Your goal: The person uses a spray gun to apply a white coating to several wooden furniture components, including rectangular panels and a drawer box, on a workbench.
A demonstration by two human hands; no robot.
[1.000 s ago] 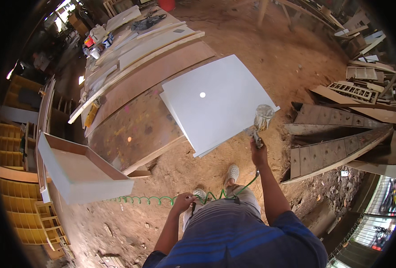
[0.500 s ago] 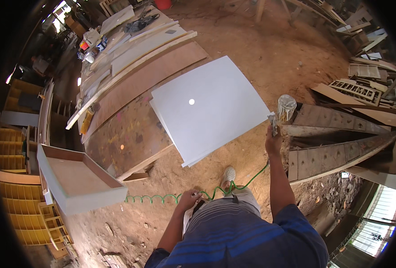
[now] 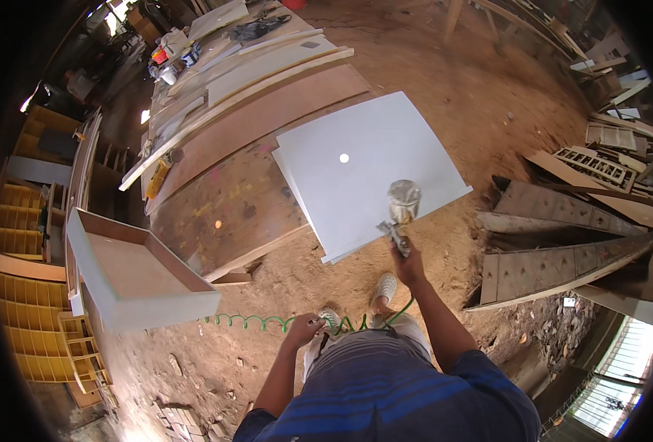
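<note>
My right hand [image 3: 407, 267] is closed round the handle of a spray gun [image 3: 394, 234] with a paint-smeared cup [image 3: 404, 197] on top. The gun is over the near edge of a white panel [image 3: 363, 147], its nozzle hard to make out. A second sheet or panel shows under the white one. From the gun, a green coiled air hose [image 3: 260, 321] runs down past my legs and off to the left. Low in front of my waist, my left hand [image 3: 304, 330] is closed on that hose.
A paint-stained worktable [image 3: 216, 199] carries boards, containers and a yellow bottle [image 3: 158, 178]. At left stands a white open box or drawer [image 3: 149, 295]. Slatted wooden pieces [image 3: 562, 258] lie at right, with scrap wood [image 3: 621, 147] beyond. Bare earth floor [image 3: 481, 103] surrounds the table.
My right hand has swung left with the spray gun, from past the white panel's right corner to its near edge. My left hand stays low at the hose. The view has shifted slightly.
</note>
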